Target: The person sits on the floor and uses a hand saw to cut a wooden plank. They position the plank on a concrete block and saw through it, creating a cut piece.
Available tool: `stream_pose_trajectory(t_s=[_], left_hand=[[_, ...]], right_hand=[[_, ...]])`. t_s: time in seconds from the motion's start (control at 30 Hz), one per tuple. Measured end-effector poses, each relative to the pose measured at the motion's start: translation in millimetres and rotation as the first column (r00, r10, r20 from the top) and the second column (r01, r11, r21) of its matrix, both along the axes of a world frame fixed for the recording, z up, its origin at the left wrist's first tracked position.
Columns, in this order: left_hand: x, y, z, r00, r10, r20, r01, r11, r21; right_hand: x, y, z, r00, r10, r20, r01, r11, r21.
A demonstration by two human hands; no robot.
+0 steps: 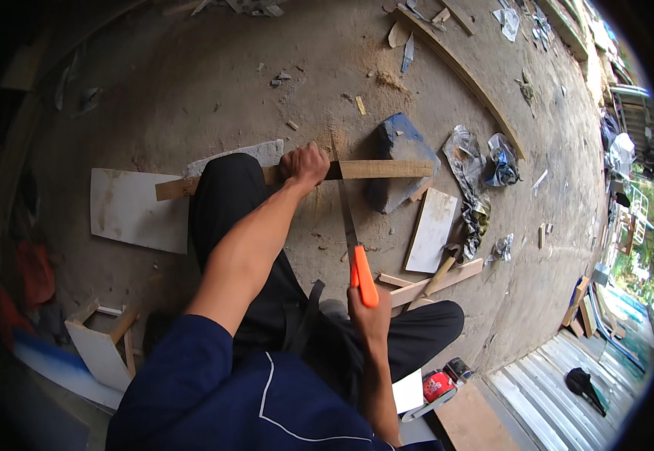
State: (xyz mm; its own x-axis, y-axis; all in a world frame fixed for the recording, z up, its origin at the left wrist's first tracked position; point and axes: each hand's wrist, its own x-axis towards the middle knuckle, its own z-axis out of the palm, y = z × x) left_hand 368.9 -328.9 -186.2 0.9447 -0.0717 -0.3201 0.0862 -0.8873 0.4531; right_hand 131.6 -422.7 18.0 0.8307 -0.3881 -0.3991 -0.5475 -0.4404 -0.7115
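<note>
A long wooden strip (387,169) lies crosswise before me, its left part under my bent leg and its right end on a blue-grey block (396,143). My left hand (306,165) is closed round the strip, pressing it down. In my right hand (370,312) is the orange handle of a handsaw (364,274). The saw's thin blade runs away from me and meets the strip just right of my left fist. How deep the blade sits in the wood, I cannot tell.
White boards (135,210) lie left and right. A hammer (441,274) rests on wood offcuts by my right knee. Farther right are crumpled plastic (466,161) and a long batten (466,79). Sawdust (391,83) dots the floor. A red power tool (438,385) stands near my right forearm.
</note>
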Motion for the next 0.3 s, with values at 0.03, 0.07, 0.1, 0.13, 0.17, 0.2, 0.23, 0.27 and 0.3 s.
stream_pose_trajectory(t_s=[0.03,0.07,0.1,0.13,0.17,0.2,0.23,0.27,0.3], left_hand=[[-0.4,-1.9,11.1,0.999,-0.003,-0.039,0.002,1.000,-0.030],[-0.7,-1.6,11.3,1.000,-0.001,-0.030,0.000,1.000,-0.030],[-1.3,-0.2,11.2,1.000,0.003,-0.020,-0.003,1.000,-0.028],[-2.0,-3.6,11.9,1.000,-0.007,-0.007,0.007,0.999,-0.039],[-1.2,-5.3,12.7,1.000,-0.014,0.001,0.014,0.999,-0.038],[-2.5,-8.6,12.5,1.000,-0.024,0.003,0.024,0.999,-0.040],[-2.8,-10.3,13.4,1.000,-0.027,0.010,0.027,0.999,-0.038],[-0.5,-7.4,15.2,0.999,-0.021,-0.032,0.020,1.000,-0.023],[1.9,-3.2,19.1,0.997,-0.012,-0.077,0.012,1.000,-0.006]], right_hand=[[-18.5,0.1,13.3,0.999,-0.043,-0.020,0.044,0.999,0.018],[-19.6,-2.8,11.5,0.998,-0.057,-0.033,0.058,0.997,0.042],[-21.0,-6.2,6.1,0.997,-0.069,-0.046,0.072,0.995,0.067],[-24.8,-7.9,-0.2,0.994,-0.095,-0.056,0.100,0.992,0.079],[-11.2,-11.0,-23.2,0.993,-0.098,-0.068,0.103,0.992,0.078],[12.7,-17.3,-55.0,0.991,-0.103,-0.085,0.110,0.991,0.074],[35.4,-21.1,-81.5,0.996,-0.086,0.011,0.085,0.994,0.063],[50.4,-21.3,-80.4,0.993,-0.115,-0.001,0.114,0.983,0.141],[55.9,-17.7,-66.5,0.995,-0.087,-0.043,0.093,0.985,0.144]])
